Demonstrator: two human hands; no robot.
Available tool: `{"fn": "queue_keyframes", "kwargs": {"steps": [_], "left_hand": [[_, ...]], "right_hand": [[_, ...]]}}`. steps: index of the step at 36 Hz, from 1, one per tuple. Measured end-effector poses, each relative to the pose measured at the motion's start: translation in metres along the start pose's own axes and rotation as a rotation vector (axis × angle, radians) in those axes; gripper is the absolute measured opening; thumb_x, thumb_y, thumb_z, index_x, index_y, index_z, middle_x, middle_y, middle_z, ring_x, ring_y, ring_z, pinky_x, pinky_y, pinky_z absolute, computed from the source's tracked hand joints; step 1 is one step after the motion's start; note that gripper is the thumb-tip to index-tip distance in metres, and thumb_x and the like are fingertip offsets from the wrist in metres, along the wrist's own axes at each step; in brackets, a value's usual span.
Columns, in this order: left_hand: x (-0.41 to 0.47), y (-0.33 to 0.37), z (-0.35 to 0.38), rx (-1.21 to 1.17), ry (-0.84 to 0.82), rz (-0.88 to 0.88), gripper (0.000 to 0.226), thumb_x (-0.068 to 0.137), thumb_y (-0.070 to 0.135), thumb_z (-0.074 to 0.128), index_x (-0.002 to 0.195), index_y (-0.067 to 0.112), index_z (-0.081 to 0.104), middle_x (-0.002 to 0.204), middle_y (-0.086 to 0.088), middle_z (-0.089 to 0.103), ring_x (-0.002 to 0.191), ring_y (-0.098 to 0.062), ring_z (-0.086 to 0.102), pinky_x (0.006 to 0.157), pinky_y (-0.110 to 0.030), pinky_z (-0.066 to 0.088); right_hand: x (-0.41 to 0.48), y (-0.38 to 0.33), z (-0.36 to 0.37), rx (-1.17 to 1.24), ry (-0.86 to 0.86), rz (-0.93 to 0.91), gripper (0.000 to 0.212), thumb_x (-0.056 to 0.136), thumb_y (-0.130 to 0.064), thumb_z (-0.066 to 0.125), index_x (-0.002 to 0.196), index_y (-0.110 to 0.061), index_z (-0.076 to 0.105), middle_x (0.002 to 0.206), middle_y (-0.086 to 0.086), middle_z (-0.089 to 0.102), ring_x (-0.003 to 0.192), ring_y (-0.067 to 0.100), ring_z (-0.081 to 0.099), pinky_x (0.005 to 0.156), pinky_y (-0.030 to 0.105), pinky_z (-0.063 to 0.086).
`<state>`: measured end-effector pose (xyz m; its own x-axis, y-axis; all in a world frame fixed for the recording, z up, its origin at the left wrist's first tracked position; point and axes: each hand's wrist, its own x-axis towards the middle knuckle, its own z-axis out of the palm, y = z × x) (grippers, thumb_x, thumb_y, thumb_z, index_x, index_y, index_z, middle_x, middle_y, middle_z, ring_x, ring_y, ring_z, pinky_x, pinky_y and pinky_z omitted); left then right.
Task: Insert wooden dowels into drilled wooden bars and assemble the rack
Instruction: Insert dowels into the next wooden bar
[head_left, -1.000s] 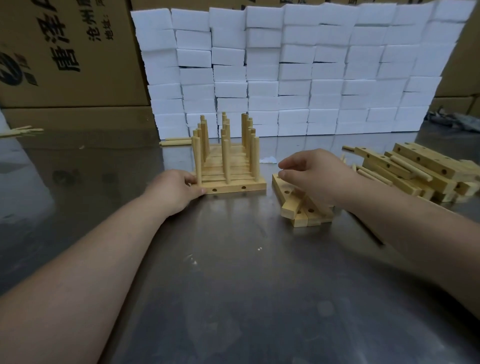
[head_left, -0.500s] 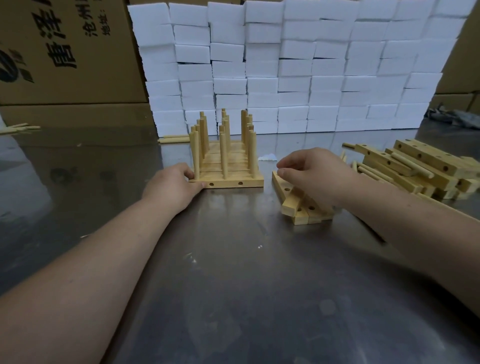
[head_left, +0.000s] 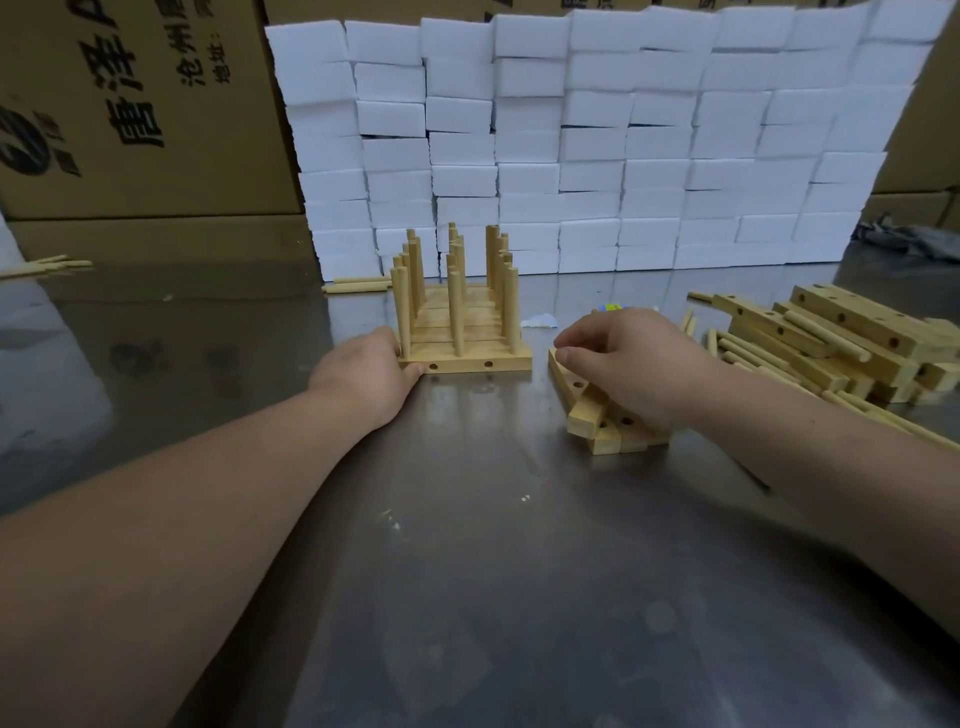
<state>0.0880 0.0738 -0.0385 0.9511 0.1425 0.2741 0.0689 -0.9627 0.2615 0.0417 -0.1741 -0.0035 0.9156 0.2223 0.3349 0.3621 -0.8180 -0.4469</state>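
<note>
The rack (head_left: 467, 358) stands on the metal table, a row of drilled bars carrying several upright dowels. My left hand (head_left: 363, 374) grips its front left corner, thumb on the front bar's face, fingers hidden behind the side. To the right lies a small heap of drilled bars (head_left: 597, 421). My right hand (head_left: 634, 364) covers the heap with curled fingers. Its thumb and forefinger pinch the far end of the top bar.
A bigger pile of drilled bars and loose dowels (head_left: 831, 343) lies at the right edge. Two dowels (head_left: 358, 286) lie behind the rack, more dowels (head_left: 47, 265) at far left. A wall of white foam blocks (head_left: 597, 156) and cardboard boxes (head_left: 130, 114) closes the back.
</note>
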Motion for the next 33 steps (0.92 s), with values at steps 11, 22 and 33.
{"fn": "queue_keyframes", "kwargs": {"steps": [11, 22, 33], "left_hand": [[0.021, 0.005, 0.006, 0.012, 0.014, 0.006, 0.036, 0.09, 0.047, 0.052, 0.108, 0.015, 0.051, 0.088, -0.001, 0.049, 0.083, -0.021, 0.047, 0.066, -0.031, 0.037], [0.007, 0.013, 0.001, 0.009, 0.172, -0.023, 0.037, 0.088, 0.046, 0.046, 0.106, 0.014, 0.041, 0.07, -0.001, 0.052, 0.06, -0.016, 0.048, 0.046, -0.028, 0.028], [-0.071, 0.076, -0.017, -0.436, -0.013, 0.265, 0.021, 0.089, 0.041, 0.05, 0.107, 0.032, 0.057, 0.106, 0.01, 0.055, 0.093, -0.011, 0.051, 0.075, -0.028, 0.04]], "right_hand": [[0.0, -0.004, -0.007, 0.018, -0.106, -0.043, 0.011, 0.08, -0.051, 0.054, 0.085, -0.043, 0.059, 0.079, -0.025, 0.058, 0.078, -0.007, 0.053, 0.064, 0.015, 0.041], [0.006, 0.001, -0.027, -0.073, 0.126, 0.109, 0.023, 0.092, -0.035, 0.041, 0.083, -0.025, 0.06, 0.077, -0.007, 0.059, 0.072, 0.007, 0.053, 0.057, 0.021, 0.039], [0.021, 0.044, -0.036, -0.488, -0.051, 0.426, 0.027, 0.087, -0.017, 0.036, 0.096, -0.012, 0.062, 0.088, 0.008, 0.059, 0.068, 0.019, 0.049, 0.053, 0.024, 0.036]]}}
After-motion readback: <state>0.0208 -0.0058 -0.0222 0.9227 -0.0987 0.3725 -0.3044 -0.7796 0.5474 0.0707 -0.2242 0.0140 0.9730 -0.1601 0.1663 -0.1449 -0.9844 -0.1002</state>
